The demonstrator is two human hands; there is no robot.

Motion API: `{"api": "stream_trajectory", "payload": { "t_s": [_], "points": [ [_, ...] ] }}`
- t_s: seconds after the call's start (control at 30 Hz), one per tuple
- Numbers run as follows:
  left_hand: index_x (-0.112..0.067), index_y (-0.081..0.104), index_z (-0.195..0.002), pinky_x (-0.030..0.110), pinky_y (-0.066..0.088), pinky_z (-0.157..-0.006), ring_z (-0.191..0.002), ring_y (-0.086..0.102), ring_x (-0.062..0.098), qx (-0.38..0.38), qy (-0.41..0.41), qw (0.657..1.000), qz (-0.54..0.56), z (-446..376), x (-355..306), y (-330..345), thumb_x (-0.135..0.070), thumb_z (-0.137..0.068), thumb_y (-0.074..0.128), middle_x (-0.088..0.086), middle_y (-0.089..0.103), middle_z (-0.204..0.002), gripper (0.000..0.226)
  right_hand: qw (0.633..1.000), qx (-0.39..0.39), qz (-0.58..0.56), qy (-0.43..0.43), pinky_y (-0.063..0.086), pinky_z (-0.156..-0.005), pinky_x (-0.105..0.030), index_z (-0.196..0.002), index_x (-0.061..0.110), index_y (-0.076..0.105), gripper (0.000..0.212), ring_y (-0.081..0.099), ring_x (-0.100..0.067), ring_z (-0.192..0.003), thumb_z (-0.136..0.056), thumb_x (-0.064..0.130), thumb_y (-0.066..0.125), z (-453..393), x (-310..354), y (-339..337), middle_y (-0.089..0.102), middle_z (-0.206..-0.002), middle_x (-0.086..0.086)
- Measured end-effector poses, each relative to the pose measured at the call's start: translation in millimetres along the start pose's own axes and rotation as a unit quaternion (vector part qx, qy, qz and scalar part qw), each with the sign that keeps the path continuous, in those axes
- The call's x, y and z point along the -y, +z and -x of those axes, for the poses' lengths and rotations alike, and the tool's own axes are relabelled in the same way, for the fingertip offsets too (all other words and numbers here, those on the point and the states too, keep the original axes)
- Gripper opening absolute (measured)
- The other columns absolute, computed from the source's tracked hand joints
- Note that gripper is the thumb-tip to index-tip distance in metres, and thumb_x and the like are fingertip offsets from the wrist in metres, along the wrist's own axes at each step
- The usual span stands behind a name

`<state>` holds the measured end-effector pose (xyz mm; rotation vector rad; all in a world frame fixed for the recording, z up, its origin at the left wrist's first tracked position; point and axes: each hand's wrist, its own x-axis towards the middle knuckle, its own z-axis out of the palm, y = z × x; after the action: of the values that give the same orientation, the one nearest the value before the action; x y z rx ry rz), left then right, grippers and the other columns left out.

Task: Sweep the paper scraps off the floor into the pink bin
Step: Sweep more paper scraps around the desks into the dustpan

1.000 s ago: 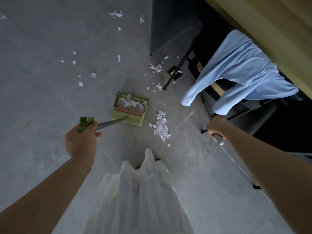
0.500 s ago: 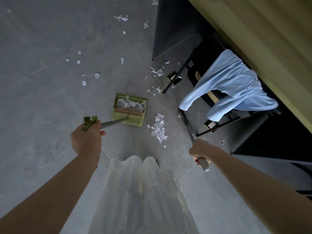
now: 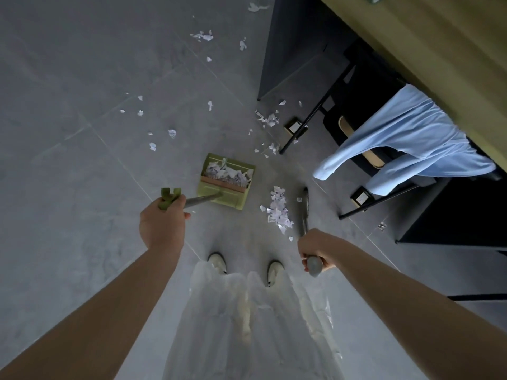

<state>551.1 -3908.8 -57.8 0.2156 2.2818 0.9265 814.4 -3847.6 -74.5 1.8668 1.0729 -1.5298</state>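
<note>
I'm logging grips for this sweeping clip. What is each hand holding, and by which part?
The left hand grips the dustpan by its handle's green top end. The right hand grips the broom near its handle's top.

Broom [image 3: 305, 212] head hidden: shaft runs down beside paper pile [image 3: 277, 209], lower end lost in dim blur near pile. Right hand [image 3: 315, 249] covers shaft's upper part. Left hand [image 3: 162, 226] covers dustpan handle [image 3: 201, 200] top. Chair [image 3: 354, 124] seat mostly hidden under blue garment [image 3: 406, 141]. Both forearms cut by bottom edge.
</note>
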Motion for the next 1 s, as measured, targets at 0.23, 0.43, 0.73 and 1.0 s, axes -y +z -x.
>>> {"api": "stream_trajectory", "payload": {
  "t_s": [0.23,0.43,0.73,1.0],
  "points": [
    [-0.021,0.068,-0.085,0.027,0.035,-0.052,-0.046,0.05,0.006,0.022,0.022,0.999,-0.023,-43.5,-10.9,-33.0,-0.036,-0.09,0.064,0.002,0.072,-0.071,0.017,0.964,0.007,-0.258,0.058,0.044,-0.038,-0.018,-0.085,0.001,0.052,0.018,0.053,-0.017,-0.055,-0.084,-0.013,0.041,11.4,46.6,28.4,0.051,-0.074,-0.015],
    [-0.021,0.067,-0.084,0.027,0.037,-0.053,-0.048,0.052,0.005,0.011,0.024,0.999,-0.02,-70.3,-12.7,-53.9,-0.037,-0.09,0.063,0.0,0.071,-0.069,0.018,0.922,0.032,-0.385,0.021,0.045,-0.033,-0.02,-0.086,0.007,0.045,0.019,0.053,-0.015,-0.032,-0.083,-0.011,0.041,7.7,95.2,32.2,0.048,-0.072,-0.013],
    [-0.02,0.068,-0.087,0.03,0.046,-0.067,-0.061,0.061,0.011,-0.04,-0.003,0.999,0.02,-109.4,-14.7,-76.2,-0.042,-0.09,0.064,-0.001,0.071,-0.066,0.023,0.886,0.069,-0.458,-0.031,0.044,-0.032,-0.017,-0.081,0.007,0.042,0.019,0.048,-0.01,-0.03,-0.088,-0.009,0.038,5.1,147.3,32.3,0.046,-0.052,-0.009],
    [-0.02,0.068,-0.089,0.027,0.04,-0.059,-0.052,0.053,0.007,-0.075,-0.005,0.997,0.032,-130.7,-19.3,-86.2,-0.044,-0.089,0.064,-0.001,0.071,-0.066,0.024,0.893,0.058,-0.445,-0.031,0.041,-0.032,-0.017,-0.091,0.006,0.039,0.013,0.043,-0.012,-0.03,-0.093,-0.006,0.043,-9.6,147.5,33.0,0.037,-0.074,-0.009]
  ]
}}
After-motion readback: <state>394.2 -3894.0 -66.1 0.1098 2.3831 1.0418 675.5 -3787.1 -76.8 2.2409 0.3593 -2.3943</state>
